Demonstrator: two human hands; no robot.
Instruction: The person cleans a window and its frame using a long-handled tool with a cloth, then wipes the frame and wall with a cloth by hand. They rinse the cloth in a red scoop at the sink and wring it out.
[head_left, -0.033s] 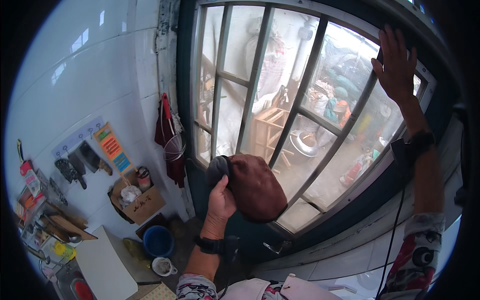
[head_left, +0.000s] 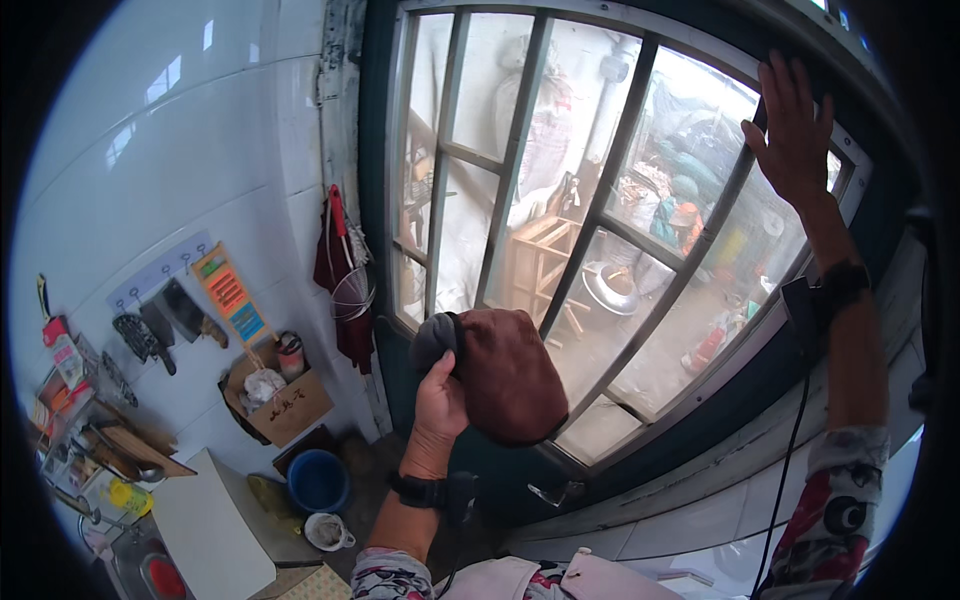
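Note:
My left hand is closed on a brown, soft plush cloth with a dark grey band at its left end. The thumb lies over that grey band, and the other fingers are hidden behind it. The cloth is held up before the lower part of a barred glass door panel; whether it touches the panel I cannot tell. High at the right, my right hand rests with fingers spread against the metal frame's upper right corner, holding nothing.
Knives hang on the tiled wall at left, above a cardboard box. A red-handled wire strainer hangs beside the door. Below are a blue bucket, a white mug and a pale board. A door handle sits low on the door.
The brown cloth and my left hand have shifted very slightly to the left. My right hand stays in the same place.

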